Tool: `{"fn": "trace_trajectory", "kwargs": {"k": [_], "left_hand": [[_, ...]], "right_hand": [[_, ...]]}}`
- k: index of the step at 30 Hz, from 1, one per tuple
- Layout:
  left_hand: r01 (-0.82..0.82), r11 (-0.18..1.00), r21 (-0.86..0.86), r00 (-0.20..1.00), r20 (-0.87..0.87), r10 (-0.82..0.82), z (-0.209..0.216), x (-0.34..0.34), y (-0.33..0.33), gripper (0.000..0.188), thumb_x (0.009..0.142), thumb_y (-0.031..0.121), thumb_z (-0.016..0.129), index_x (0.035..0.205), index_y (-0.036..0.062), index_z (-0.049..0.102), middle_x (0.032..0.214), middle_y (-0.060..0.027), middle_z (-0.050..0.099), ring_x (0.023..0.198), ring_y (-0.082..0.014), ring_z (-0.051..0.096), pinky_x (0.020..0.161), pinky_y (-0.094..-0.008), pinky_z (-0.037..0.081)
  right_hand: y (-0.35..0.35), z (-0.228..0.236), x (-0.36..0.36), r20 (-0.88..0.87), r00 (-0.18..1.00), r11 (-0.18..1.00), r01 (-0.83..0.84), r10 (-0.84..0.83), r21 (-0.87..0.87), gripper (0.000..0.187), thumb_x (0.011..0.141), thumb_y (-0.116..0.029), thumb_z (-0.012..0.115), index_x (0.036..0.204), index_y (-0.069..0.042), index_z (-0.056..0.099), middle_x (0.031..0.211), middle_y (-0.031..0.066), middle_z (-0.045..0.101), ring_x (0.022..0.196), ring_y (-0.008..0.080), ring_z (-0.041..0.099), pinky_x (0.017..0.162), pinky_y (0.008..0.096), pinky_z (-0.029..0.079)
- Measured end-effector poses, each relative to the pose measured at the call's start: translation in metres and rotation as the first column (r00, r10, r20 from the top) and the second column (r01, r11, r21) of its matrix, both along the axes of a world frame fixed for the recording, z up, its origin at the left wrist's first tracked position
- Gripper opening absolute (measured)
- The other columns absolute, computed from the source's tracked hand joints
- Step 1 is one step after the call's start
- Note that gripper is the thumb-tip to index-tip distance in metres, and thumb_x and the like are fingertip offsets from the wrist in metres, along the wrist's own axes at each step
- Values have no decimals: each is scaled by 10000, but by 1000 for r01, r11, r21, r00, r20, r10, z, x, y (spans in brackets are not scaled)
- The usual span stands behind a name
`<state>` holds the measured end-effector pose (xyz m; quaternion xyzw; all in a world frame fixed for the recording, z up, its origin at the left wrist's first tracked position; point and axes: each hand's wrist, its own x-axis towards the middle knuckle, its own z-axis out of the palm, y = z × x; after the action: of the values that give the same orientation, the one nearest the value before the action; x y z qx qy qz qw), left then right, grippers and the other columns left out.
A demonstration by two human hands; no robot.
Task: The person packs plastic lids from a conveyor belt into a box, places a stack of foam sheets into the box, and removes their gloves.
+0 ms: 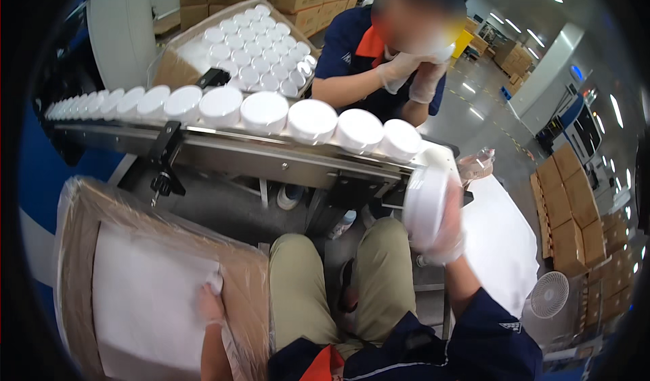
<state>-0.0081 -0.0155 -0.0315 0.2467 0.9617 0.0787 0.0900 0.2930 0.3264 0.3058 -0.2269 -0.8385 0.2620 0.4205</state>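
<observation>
Tub [423, 208] in the right hand [452, 212], right of centre: white, smooth, apparently plastic; motion blur softens the surface. Row of tubs [312, 121] across the upper left: similar smooth white plastic look, lids with a soft gloss. Conveyor rail [271, 165] beneath: bare metal, satin sheen. Clamp bracket [164, 149]: black, near-matt; metal or plastic, cannot tell from here. Carton [247, 286], lower left: matt brown cardboard under crinkled, shiny clear film [68, 208]; sheet [145, 300] inside white, matt, paper-like. Trousers [298, 289], lower centre: matt cloth. Floor [497, 127], upper right: grey, polished enough to mirror the lamps.
</observation>
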Motion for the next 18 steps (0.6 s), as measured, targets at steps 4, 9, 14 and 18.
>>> {"fn": "trace_trajectory", "kwargs": {"k": [4,9,14,18], "left_hand": [[-179,965,191,983,68,168,9,11,-1,368,703,232,617,998,38,518,917,-196,591,819,-363,587,704,-450,459],[-224,928,297,898,434,78,33,23,-11,476,710,334,622,983,-53,574,931,-262,599,881,-375,591,748,-408,458],[-290,925,244,862,487,142,77,58,-8,645,710,392,606,1110,-103,503,1046,-274,566,1003,-348,555,829,-360,429],[-338,908,246,800,584,139,98,72,-18,726,739,416,609,1195,-117,423,1107,-228,552,1039,-275,535,863,-321,409]], "right_hand": [[80,65,23,192,851,769,316,-489,556,795,572,-199,744,1240,-3,360,1128,169,468,1053,329,460,904,380,378],[166,45,36,523,729,869,202,-441,452,812,549,-427,751,1194,-66,415,1050,175,516,995,341,505,854,406,408],[160,48,16,692,632,916,70,-348,396,784,607,-460,708,1220,-78,404,1087,209,498,1033,367,484,887,401,391],[156,51,-3,692,697,957,-26,-190,288,632,740,-458,566,1222,-77,415,1085,203,511,1018,368,495,885,398,390]]}}
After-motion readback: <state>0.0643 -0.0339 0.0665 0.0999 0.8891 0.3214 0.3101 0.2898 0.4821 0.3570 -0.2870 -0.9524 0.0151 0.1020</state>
